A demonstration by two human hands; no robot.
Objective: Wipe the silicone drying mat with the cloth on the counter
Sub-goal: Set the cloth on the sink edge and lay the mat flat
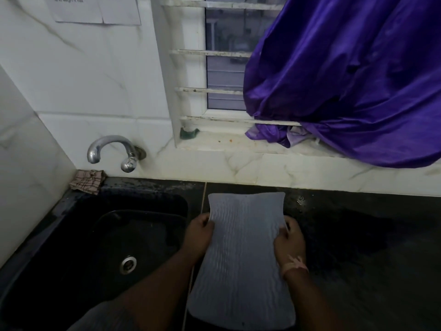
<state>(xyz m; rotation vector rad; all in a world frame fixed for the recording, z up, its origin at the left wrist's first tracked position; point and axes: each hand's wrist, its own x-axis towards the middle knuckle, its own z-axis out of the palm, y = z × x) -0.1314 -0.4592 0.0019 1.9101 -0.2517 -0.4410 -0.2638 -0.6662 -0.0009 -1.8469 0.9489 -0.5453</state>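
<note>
A grey ribbed silicone drying mat (243, 259) is over the black counter just right of the sink, its long side running away from me. My left hand (199, 235) grips its left edge, thumb on top. My right hand (290, 242) grips the right edge at the same height, and the mat pinches inward between them. A crumpled checked cloth (87, 181) lies at the back left corner of the sink, against the wall and apart from both hands.
A black sink (71, 235) with a metal drain (128, 264) fills the left. A chrome tap (114, 151) juts from the tiled wall above it. A purple curtain (346, 80) hangs over the window sill at right. The dark counter (358, 235) stretches right of the mat.
</note>
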